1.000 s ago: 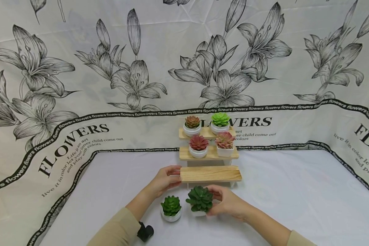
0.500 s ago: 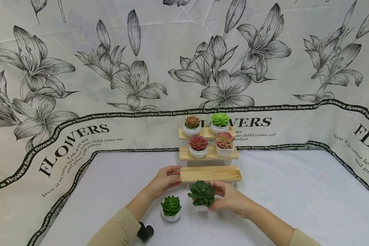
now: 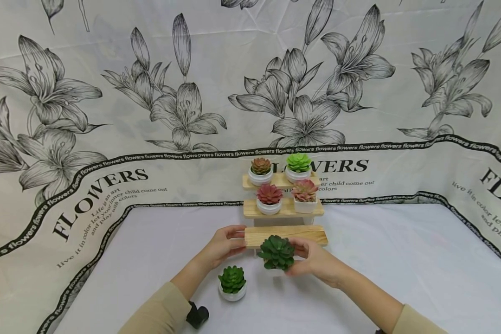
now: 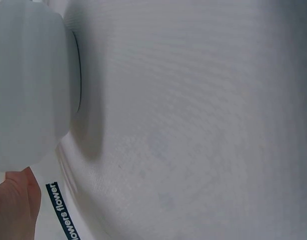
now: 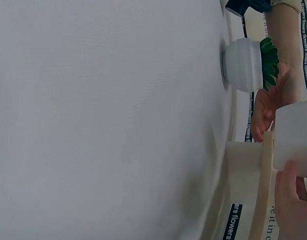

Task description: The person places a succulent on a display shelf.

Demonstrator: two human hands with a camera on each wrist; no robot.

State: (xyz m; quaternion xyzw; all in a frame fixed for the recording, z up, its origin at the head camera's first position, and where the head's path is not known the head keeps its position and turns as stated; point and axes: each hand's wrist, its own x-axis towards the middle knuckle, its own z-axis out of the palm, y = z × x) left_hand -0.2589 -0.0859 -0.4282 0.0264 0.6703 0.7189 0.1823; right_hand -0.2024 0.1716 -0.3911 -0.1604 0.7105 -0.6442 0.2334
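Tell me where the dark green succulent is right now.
In the head view the dark green succulent is held in the right hand, just in front of the lowest wooden shelf, right of the small green succulent.

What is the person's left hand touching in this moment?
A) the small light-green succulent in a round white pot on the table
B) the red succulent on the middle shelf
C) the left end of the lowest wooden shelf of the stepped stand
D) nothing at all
C: in the head view the left hand grips the left end of the lowest wooden shelf, while the small light-green succulent in a round white pot stands apart on the table.
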